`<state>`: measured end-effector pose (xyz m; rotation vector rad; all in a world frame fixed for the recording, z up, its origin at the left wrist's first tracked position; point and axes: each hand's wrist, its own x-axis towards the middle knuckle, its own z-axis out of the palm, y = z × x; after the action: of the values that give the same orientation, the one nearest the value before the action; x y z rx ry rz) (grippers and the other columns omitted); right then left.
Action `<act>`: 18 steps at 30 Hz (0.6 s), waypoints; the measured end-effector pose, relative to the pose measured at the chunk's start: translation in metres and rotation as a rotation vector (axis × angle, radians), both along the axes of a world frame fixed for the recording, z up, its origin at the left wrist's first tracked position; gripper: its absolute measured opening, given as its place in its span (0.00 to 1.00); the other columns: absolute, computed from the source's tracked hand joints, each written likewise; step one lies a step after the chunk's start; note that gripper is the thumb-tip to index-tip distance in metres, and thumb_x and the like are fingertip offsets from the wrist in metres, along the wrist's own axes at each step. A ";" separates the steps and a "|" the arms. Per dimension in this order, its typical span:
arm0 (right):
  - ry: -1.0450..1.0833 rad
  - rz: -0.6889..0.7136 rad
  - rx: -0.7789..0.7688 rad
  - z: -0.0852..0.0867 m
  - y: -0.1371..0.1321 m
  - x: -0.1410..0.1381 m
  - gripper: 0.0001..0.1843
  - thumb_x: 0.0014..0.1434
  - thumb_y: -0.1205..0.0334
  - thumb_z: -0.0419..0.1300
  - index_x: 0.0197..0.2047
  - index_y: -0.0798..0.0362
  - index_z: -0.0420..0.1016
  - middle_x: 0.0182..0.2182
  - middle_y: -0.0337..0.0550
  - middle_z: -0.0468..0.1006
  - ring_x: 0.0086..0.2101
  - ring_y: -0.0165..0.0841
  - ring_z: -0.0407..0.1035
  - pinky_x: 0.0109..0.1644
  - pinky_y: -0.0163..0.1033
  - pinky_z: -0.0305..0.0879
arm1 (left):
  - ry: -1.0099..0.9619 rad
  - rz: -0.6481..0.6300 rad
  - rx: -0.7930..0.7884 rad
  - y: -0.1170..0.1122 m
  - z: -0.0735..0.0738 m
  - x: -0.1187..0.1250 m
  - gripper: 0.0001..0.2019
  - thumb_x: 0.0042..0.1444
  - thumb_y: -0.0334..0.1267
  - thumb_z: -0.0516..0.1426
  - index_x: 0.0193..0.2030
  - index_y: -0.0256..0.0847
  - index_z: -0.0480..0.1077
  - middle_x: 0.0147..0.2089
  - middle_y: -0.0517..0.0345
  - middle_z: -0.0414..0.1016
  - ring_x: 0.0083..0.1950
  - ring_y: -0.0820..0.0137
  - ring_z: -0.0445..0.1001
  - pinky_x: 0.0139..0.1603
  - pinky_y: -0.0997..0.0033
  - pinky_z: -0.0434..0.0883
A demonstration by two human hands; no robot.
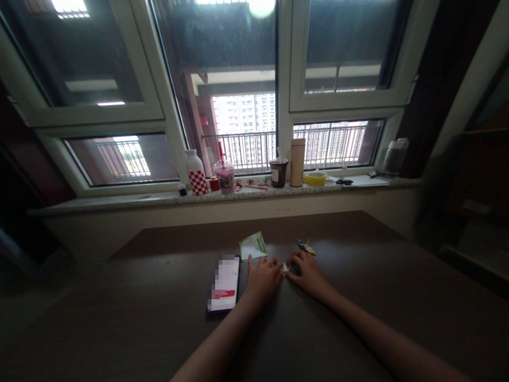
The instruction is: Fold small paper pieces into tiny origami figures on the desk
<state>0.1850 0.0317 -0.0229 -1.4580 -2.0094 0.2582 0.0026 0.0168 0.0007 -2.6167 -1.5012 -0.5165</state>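
From my remote view, a small white piece [285, 269] sits low over the brown desk [131, 313], between the fingertips of the left hand [264, 277] and right hand [307, 272]. The hands nearly meet, palms down; whether either pinches it, I cannot tell. Nearby lie a phone [226, 289], a packet [253, 247] and a wrapper [306, 247]. Beyond, a stone windowsill [115, 202] carries a checkered bottle [197, 179] and yellow tape [315, 180].

Small white piece [285, 268], partly hidden between hands [264, 277] [308, 272]
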 end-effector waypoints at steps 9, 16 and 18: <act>-0.006 0.010 0.004 -0.003 0.001 0.004 0.10 0.59 0.61 0.62 0.43 0.46 0.82 0.47 0.47 0.75 0.50 0.41 0.66 0.57 0.46 0.60 | -0.018 -0.004 -0.037 0.001 -0.002 0.000 0.14 0.66 0.42 0.48 0.53 0.52 0.69 0.50 0.58 0.73 0.55 0.61 0.67 0.63 0.28 0.48; -0.038 -0.006 -0.015 -0.001 0.000 0.003 0.10 0.60 0.59 0.61 0.44 0.43 0.82 0.47 0.47 0.75 0.50 0.41 0.65 0.57 0.47 0.61 | -0.033 -0.003 -0.066 0.001 0.001 0.000 0.14 0.65 0.41 0.48 0.53 0.52 0.70 0.51 0.58 0.73 0.54 0.61 0.67 0.64 0.29 0.48; -0.052 -0.003 -0.020 0.001 -0.001 0.003 0.11 0.60 0.59 0.61 0.44 0.42 0.82 0.48 0.47 0.75 0.50 0.41 0.65 0.57 0.46 0.61 | -0.037 -0.004 -0.070 0.001 0.001 0.000 0.14 0.65 0.42 0.48 0.54 0.52 0.70 0.51 0.58 0.73 0.54 0.61 0.67 0.64 0.28 0.47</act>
<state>0.1876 0.0310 -0.0222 -1.4948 -2.0512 0.2417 0.0026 0.0181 0.0020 -2.6773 -1.5527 -0.5254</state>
